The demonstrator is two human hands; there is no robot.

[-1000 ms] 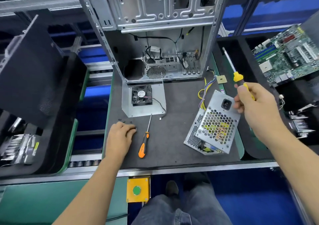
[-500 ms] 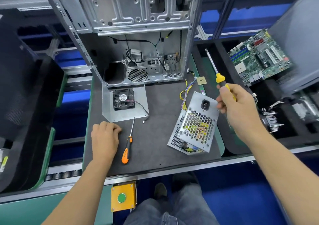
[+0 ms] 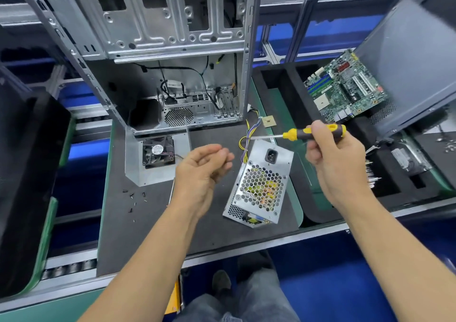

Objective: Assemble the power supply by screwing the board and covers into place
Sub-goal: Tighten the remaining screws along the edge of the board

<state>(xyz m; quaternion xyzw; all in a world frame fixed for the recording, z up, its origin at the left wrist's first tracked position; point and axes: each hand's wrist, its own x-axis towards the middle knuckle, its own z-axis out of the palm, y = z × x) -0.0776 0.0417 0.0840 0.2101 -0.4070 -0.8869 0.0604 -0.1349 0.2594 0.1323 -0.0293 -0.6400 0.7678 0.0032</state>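
Observation:
The silver power supply [image 3: 261, 186] lies tilted on the dark mat [image 3: 153, 228], its honeycomb grille facing up and its yellow wires [image 3: 246, 139] trailing toward the case. My right hand [image 3: 338, 158] grips a yellow and black screwdriver [image 3: 318, 132] held level above the supply, shaft pointing left. My left hand [image 3: 204, 166] hovers left of the supply with thumb and fingertips pinched together, apparently on a small screw too tiny to make out. Several black screws [image 3: 133, 198] lie loose on the mat.
An open metal computer case [image 3: 172, 50] stands at the back of the mat. A fan on a metal bracket [image 3: 158, 158] sits in front of it. A motherboard [image 3: 345, 89] leans in the black foam tray [image 3: 283, 92] at right. A screwdriver shaft [image 3: 172, 190] shows beside my left wrist.
My left hand lifted off the mat near the screws and moved right toward the supply, fingers pinched. My right hand turned the screwdriver from upright to level.

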